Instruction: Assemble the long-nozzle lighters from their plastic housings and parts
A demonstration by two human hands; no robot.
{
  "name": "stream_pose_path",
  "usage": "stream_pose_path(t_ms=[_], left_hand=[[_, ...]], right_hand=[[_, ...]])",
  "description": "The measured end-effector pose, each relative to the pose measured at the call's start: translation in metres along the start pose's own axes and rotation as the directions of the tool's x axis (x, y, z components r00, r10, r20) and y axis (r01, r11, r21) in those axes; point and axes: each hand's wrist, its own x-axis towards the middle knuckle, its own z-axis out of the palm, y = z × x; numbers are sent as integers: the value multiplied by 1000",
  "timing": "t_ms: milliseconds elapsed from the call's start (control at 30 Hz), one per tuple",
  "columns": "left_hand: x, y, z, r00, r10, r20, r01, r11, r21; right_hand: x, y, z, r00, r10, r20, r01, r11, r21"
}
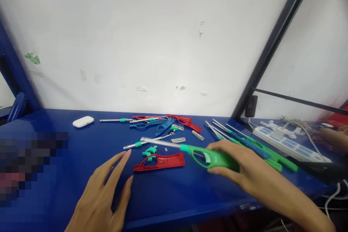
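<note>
My right hand (pixel 244 168) is closed round the handle of a green long-nosed lighter (pixel 206 156), whose metal tube points left over the blue table (pixel 81 159). My left hand (pixel 103 195) lies open with fingers stretched out, its fingertips just left of a red lighter shell half (pixel 160 161). A small teal trigger part (pixel 149 150) lies just behind that shell.
Behind lie several red and blue shell halves (pixel 165 123), metal tubes with teal collars (pixel 114 120) and small metal pieces. Assembled green and blue lighters (pixel 258 148) sit at right. A white earbud case (pixel 83 121) is at left, a white power strip (pixel 288 143) at far right.
</note>
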Motion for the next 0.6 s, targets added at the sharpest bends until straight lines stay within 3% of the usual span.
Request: stream_pose_path(t_ms=[100,267,600], left_hand=[[-3,-3,3,995,-67,69,67,998,12],[-6,-8,6,992,-47,118,47,999,5],[-4,-6,0,998,51,44,-49,997,-63]], right_hand=[[-1,11,-4,996,49,-79,-54,996,-65],[1,9,-4,998,45,-41,-48,996,-77],[7,-14,6,999,-44,-6,44,998,53]])
